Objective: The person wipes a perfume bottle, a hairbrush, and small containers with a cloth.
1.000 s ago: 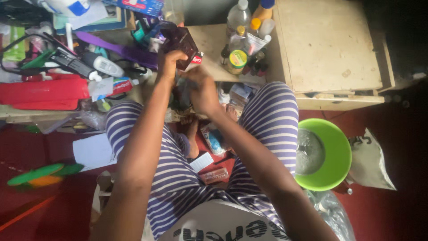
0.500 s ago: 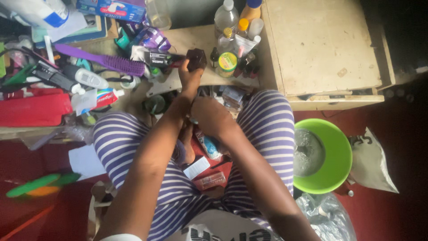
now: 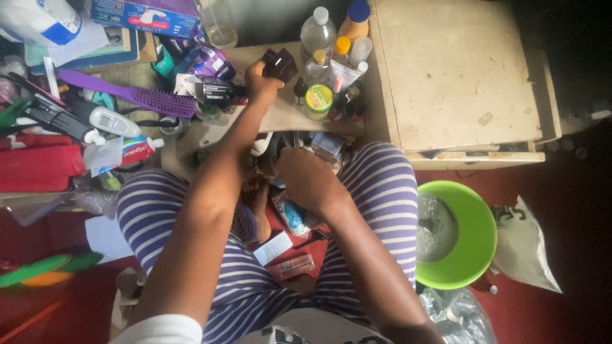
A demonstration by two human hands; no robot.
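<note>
I sit on the floor in purple-and-white striped trousers, facing a low cluttered table (image 3: 284,114). My left hand (image 3: 260,79) reaches out over the table and grips a small dark maroon bottle (image 3: 279,64), beside a green-lidded jar (image 3: 318,100) and several plastic bottles (image 3: 317,35). My right hand (image 3: 305,178) hangs low between my knees, over small items under the table's front edge; its fingers are hidden and what it holds cannot be seen.
A purple hairbrush (image 3: 134,95), a toothpaste tube (image 3: 131,151), a red case (image 3: 38,165) and boxes crowd the table's left. A worn wooden box (image 3: 456,76) stands to the right. A green bowl (image 3: 475,220) with water sits on the red floor. Small packets lie between my legs.
My left hand has carried the dark bottle away from my lap and farther out over the table, toward the bottles. My right hand has dropped lower between my knees.
</note>
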